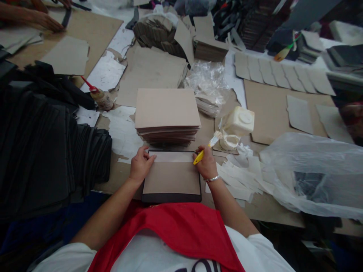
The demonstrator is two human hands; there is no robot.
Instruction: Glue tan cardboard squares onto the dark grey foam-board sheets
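In front of me lies a flat brown panel [171, 177] with a black border and a pale strip [174, 156] across its far end. My left hand [141, 165] pinches the panel's far left corner, thumb on top and fingers curled at the edge. A paintbrush [199, 156] with a yellow handle and whitish, coated bristles is gripped in my right hand [207, 165], whose fingers also touch the panel's far right corner. Just beyond the panel is a stack of light brown sheets [168, 109]. A cut-open white plastic container [238, 121] stands right of the stack.
Black panels [36, 151] are piled at left, near a glue bottle [102, 99] with a red nozzle. Paper strips [236, 179] and a clear plastic bag [317, 173] lie at right. Another person's hand [47, 20] works at upper left. Grey pieces [280, 73] overlap in a row at upper right.
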